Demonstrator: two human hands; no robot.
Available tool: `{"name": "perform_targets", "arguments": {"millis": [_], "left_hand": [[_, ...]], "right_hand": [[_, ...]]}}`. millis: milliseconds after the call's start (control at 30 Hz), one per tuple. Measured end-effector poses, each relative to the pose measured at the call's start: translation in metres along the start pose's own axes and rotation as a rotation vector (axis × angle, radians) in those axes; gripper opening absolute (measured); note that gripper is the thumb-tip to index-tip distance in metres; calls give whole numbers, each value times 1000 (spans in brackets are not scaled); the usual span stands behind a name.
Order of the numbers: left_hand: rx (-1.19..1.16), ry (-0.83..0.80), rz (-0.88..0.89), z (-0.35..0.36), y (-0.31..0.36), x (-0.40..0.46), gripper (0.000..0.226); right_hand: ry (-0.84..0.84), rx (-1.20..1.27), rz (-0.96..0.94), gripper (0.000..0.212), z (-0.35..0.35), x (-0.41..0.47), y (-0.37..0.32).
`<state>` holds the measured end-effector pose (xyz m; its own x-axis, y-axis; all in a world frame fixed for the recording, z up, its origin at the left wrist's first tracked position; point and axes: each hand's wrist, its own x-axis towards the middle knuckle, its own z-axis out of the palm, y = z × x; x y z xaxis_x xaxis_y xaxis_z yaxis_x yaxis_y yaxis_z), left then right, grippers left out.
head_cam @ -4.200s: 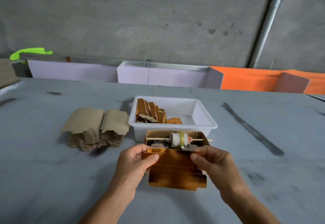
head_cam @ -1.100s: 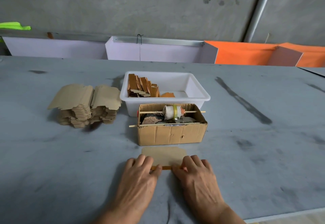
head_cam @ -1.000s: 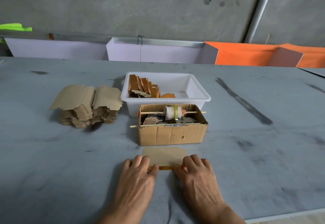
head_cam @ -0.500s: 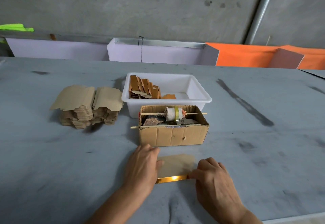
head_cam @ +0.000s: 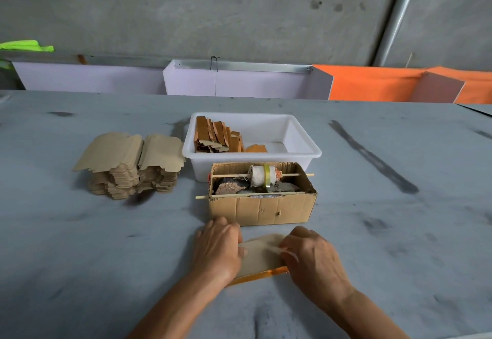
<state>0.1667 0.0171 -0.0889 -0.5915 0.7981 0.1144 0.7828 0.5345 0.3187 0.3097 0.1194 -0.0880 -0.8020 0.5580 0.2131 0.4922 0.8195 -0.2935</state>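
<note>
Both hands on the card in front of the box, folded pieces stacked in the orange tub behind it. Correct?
No: the tub is white, not orange, per the head view. The rest holds: left hand and right hand are on the card in front of the box, folded pieces stacked in the tub.

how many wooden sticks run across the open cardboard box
2: the rear stick carries the spool; the front stick runs along the near edge of the cardboard box. More may hide inside.
</note>
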Motion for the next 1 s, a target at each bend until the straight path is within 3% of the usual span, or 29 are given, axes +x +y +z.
{"name": "perform_targets", "arguments": {"millis": [133, 267, 433, 600, 800, 1000], "left_hand": [[-12, -27, 8, -3, 3, 2, 15], [-175, -141, -59, -12, 0, 8, 27], [-296, -237, -79, -14, -3, 14, 23], [-332, -181, 10, -8, -5, 15, 26], [-360, -105, 31, -5, -9, 17, 11], [-324, -53, 54, 0, -9, 16, 12]], "right_hand": [[39, 36, 50, 18, 6, -5, -1], [21, 92, 80, 11, 3, -1, 0], [37, 109, -45, 28, -2, 10, 2], [-26, -5, -183, 23, 0, 23, 0], [12, 18, -211, 23, 3, 28, 5], [4, 52, -235, 18, 6, 32, 7]]}}
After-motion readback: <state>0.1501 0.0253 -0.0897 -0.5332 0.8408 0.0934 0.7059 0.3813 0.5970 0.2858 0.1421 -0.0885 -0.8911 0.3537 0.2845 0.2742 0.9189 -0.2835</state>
